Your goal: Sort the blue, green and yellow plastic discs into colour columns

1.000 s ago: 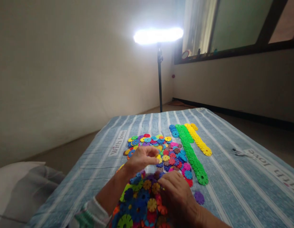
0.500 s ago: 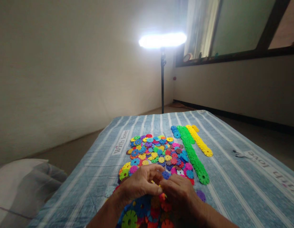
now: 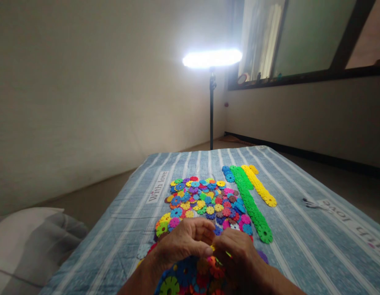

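Observation:
My left hand (image 3: 188, 241) is curled over the near part of a pile of coloured notched discs (image 3: 200, 201), its thumb meeting my right hand (image 3: 239, 250). A small yellow notched disc (image 3: 212, 247) shows at the left thumb tip, between the two hands and mostly hidden by fingers. My right hand is closed, with a yellow-green edge (image 3: 228, 254) peeping out below its fingers. Under my wrists lie more loose discs, among them a large lime green disc (image 3: 169, 286).
Right of the pile lie a long chain of green discs (image 3: 253, 213), a shorter yellow chain (image 3: 260, 188) and a few blue discs (image 3: 229, 177). A striped blue cloth (image 3: 122, 229) covers the surface. Behind stands a bright lamp (image 3: 212, 58); dark small items (image 3: 311, 203) lie right.
The whole view has shifted slightly, so everything sits a little lower. Both hands stay together over the pile; a yellow-green edge now shows under my right fingers.

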`<action>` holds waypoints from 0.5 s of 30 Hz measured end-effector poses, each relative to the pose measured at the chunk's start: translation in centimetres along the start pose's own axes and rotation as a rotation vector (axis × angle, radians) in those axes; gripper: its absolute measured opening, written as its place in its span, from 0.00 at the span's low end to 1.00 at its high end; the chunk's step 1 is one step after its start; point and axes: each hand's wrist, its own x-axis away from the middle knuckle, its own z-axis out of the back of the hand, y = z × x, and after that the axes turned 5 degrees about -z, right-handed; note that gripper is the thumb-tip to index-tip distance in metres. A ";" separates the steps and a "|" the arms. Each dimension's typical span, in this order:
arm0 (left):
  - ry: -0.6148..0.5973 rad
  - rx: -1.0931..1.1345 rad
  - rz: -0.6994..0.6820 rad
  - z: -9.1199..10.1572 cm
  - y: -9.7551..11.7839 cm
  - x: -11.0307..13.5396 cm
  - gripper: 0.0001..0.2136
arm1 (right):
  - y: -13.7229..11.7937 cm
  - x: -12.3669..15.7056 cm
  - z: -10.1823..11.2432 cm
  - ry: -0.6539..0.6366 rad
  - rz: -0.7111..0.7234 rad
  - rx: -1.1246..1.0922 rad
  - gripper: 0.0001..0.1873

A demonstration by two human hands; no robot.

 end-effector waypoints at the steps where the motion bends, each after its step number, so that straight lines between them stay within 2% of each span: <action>1: -0.003 0.006 -0.008 0.0 0.0 0.0 0.22 | 0.0 0.0 -0.1 0.006 0.000 -0.002 0.16; 6: -0.028 0.002 -0.011 0.1 0.2 0.2 0.21 | -0.2 -0.1 -0.3 0.031 -0.003 -0.061 0.15; 15: -0.005 0.022 0.019 -0.1 0.5 0.5 0.23 | -0.2 -0.3 0.7 -0.169 -0.114 -0.237 0.10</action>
